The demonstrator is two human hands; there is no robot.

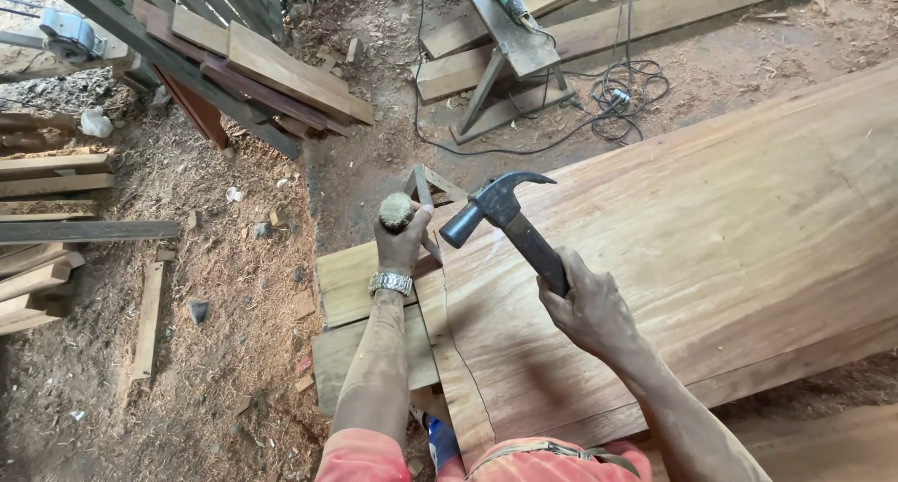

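Hammer [505,222]: dull dark metal head, matt black grip. Chisel [397,211] handle top is frayed, fibrous wood. At 3 o'clock, the plank [711,248] shows smooth reddish grain; sawdust-strewn ground [215,351] looks rough; wristwatch [390,282] of shiny metal.

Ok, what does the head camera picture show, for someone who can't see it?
A right hand raises a claw hammer beside a chisel handle gripped upright by the left hand, at the end of a big wooden slab above a sawdust-covered floor.
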